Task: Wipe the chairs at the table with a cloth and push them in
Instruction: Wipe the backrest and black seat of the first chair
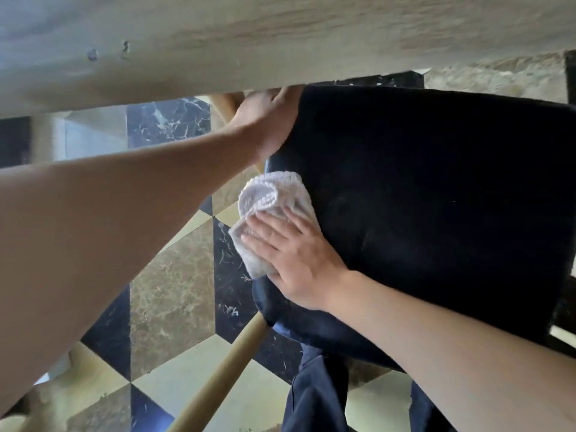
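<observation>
A dark navy upholstered chair [420, 188] fills the right half of the view, its far end tucked under the pale wooden table [249, 35]. My right hand [290, 260] lies flat on a bunched white cloth [274, 207] and presses it against the chair's left edge. Near the table's underside, my left hand [268, 123] grips the far left corner of the chair, fingers curled around the padding. A light wooden chair leg [230, 366] slants down below the seat.
The floor is patterned marble tile [174, 294] in black, tan and cream. Another wooden leg [223, 104] shows under the table edge beside my left hand. My dark trousers [314, 397] appear at the bottom centre.
</observation>
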The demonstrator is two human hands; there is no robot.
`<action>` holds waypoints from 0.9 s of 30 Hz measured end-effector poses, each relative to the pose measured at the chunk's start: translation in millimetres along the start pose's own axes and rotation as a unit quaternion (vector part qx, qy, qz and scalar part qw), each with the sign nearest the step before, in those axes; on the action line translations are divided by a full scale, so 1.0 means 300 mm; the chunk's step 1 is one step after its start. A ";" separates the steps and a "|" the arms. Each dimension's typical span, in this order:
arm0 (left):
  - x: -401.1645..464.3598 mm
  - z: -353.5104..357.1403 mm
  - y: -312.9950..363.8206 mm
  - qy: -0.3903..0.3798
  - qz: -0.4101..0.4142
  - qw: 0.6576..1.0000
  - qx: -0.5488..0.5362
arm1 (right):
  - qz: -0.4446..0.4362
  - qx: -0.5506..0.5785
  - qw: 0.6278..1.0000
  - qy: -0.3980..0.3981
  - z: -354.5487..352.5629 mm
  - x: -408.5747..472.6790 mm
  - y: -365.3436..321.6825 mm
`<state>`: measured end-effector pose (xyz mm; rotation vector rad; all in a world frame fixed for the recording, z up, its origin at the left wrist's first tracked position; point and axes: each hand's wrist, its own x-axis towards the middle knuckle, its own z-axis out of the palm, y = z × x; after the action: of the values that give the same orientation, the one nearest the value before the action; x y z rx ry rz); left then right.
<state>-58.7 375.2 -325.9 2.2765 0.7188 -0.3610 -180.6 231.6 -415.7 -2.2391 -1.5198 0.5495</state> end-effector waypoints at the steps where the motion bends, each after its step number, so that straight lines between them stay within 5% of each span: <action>1: -0.004 0.003 -0.008 -0.001 0.008 1.000 0.001 | -0.023 0.009 0.999 -0.023 0.025 -0.052 -0.029; 11: -0.002 -0.009 -0.026 0.069 -0.073 0.991 -0.093 | -0.184 -0.033 0.976 -0.109 0.108 -0.366 -0.099; 17: -0.098 0.076 -0.155 0.015 0.110 0.986 0.120 | -0.271 -0.092 0.948 -0.144 0.098 -0.408 -0.035; 22: -0.226 0.180 -0.285 -0.052 0.134 0.959 0.246 | -0.235 -0.084 0.961 -0.123 0.116 -0.406 -0.066; 27: -0.191 0.147 -0.258 0.052 0.047 0.997 0.020 | -0.207 -0.137 0.961 -0.118 0.100 -0.339 -0.062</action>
<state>-152.9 367.7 -374.1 2.3712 0.6598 -0.2163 -245.1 145.6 -421.0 -2.0000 -2.2360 0.5124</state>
